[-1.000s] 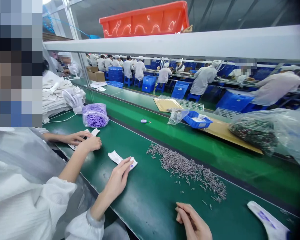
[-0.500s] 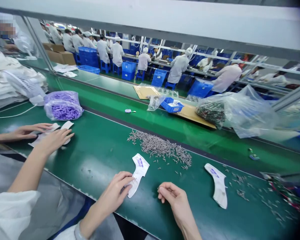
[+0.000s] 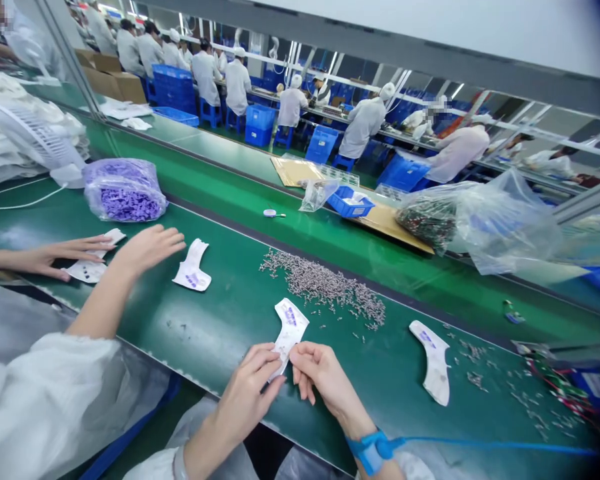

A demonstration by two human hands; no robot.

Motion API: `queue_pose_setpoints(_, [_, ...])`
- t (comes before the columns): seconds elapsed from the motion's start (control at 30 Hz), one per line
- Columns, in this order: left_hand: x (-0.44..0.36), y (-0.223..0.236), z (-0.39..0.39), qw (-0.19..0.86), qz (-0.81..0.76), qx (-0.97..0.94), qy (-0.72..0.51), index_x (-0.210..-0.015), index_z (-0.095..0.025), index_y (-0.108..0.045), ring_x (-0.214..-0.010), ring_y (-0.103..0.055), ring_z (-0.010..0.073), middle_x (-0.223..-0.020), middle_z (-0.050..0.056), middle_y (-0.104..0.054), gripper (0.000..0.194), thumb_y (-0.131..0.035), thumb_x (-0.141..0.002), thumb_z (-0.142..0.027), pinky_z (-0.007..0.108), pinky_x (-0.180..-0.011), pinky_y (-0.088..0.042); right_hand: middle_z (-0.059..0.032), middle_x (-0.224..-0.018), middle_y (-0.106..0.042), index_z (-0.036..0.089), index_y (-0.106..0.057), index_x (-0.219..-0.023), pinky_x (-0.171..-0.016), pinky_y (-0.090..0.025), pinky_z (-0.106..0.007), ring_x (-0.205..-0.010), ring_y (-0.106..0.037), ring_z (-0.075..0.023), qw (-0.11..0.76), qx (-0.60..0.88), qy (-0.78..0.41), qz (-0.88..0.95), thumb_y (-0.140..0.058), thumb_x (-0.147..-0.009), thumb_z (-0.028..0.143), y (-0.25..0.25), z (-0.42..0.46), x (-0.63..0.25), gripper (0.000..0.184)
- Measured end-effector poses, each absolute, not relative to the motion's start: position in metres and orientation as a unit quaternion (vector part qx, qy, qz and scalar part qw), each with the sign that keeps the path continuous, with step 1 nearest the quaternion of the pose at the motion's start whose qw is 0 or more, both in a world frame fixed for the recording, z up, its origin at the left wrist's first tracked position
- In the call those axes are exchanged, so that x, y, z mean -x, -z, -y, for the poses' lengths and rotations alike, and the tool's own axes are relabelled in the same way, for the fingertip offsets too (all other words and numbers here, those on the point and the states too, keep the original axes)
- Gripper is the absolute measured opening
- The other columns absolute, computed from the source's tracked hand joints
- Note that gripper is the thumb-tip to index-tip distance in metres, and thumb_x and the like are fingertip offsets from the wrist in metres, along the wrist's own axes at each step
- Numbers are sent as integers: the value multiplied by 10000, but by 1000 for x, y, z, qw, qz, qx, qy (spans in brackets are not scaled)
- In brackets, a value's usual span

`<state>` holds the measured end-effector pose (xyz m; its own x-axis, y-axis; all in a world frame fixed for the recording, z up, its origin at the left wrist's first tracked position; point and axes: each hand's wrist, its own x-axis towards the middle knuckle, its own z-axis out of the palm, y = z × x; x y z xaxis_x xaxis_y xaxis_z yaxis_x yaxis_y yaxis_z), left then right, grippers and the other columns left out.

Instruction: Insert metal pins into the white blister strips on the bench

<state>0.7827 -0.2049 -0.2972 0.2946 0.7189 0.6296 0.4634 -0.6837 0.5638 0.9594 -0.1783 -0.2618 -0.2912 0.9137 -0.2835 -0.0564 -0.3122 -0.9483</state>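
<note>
My left hand (image 3: 250, 383) grips the lower end of a white curved plastic shell (image 3: 291, 323), thumb on the near side and fingers over it. Purple pieces sit in the shell's wide upper end. My right hand (image 3: 323, 377) meets the shell's right edge with thumb and forefinger pinched together; whatever is between them is too small to make out. Beyond the shell lies a heap of tiny metal parts (image 3: 325, 287). A similar white shell with purple pieces (image 3: 433, 363) rests to the right, apart from both hands.
At left, a co-worker's hands (image 3: 147, 252) are near two more white shells, one lying free (image 3: 194, 265). Behind stand a bag of purple pieces (image 3: 125, 190) and a white fan (image 3: 33, 133). Loose metal parts and wires (image 3: 555, 380) lie far right. A blue cord (image 3: 480, 443) runs from my right wrist.
My right hand has moved left to the shell that my left hand holds. The co-worker's nearer hand has moved away from a shell, which now lies free on the table.
</note>
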Motion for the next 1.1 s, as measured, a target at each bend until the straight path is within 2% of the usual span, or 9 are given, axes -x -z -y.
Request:
queue_pose_setpoints(0.43, [-784, 297, 206, 148, -376, -784, -470, -1085, -169, -660, -1081, -618, 236, -1065, 79, -693, 183, -620, -921, -99, 384, -889, -585, 40, -508, -584, 173, -548, -773, -296, -318, -148, -320, -479, -67, 320, 520, -586, 532, -671, -774, 641, 262, 173, -957, 483])
queue_pose_setpoints(0.7, [-783, 292, 206, 171, -403, -788, -433, -1205, -191, -597, -1029, -607, 223, -1181, 91, -639, 302, -565, -927, -77, 383, -877, -576, 64, -545, -558, 197, -501, -813, -326, -312, -149, -337, -455, -56, 269, 519, -542, 604, -552, -910, 492, 258, 170, -959, 314])
queue_pose_setpoints(0.8, [-782, 291, 206, 176, -406, -792, -422, -1194, -205, -601, -1005, -603, 215, -1183, 82, -633, 294, -553, -931, -83, 386, -877, -574, 70, -548, -548, 198, -498, -821, -350, -323, -151, -348, -452, -52, 261, 500, -535, 629, -513, -944, 434, 258, 168, -961, 266])
queue_pose_setpoints(1.1, [-781, 293, 206, 192, -414, -793, -404, -1206, -213, -604, -1028, -605, 217, -1191, 89, -618, 278, -533, -951, -131, 379, -883, -585, 59, -545, -559, 215, -506, -837, -359, -325, -198, -352, -460, -81, 250, 484, -573, 613, -543, -920, 485, 254, 163, -964, 285])
